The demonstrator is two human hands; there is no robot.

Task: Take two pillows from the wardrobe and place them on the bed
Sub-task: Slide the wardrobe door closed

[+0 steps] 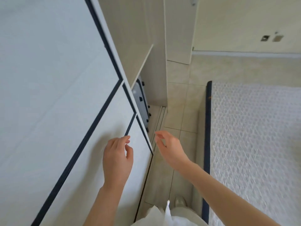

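The wardrobe's white sliding door (53, 88) with dark trim fills the left. Behind its edge the wardrobe interior (130, 35) stands partly uncovered, showing a pale shelf (144, 62) and a grey suitcase (140, 101) below it. No pillow is visible. My left hand (117, 159) hovers in front of the door's lower panel, fingers loosely curled and holding nothing. My right hand (169, 149) is just right of the door's edge, fingers apart and empty. The bed (254, 141), covered in a white textured spread with a dark border, lies on the right.
A strip of beige tiled floor (180, 108) runs between wardrobe and bed. The wardrobe's floor track (160, 118) lies along the floor. My light clothing and one foot (180, 202) show at the bottom. A pale wall with sockets (272, 38) stands beyond the bed.
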